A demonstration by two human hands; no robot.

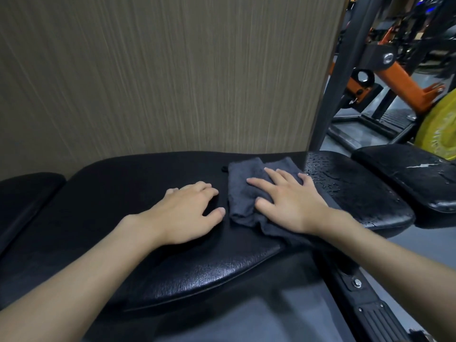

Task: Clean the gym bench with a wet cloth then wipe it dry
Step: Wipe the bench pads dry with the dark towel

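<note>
While the right hand [293,203] presses flat, fingers spread, on the grey cloth [243,191] toward three o'clock on the bench [118,208], the left hand [187,211] rests beside it, loosely curled and empty. The cloth looks limp and light; I'd steer it by palm.

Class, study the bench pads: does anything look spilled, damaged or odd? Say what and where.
Water beads cover the bench pad right of the grey cloth, which the right hand presses flat. The far right pad shows a pale streak: water or a tear, I cannot tell.
</note>
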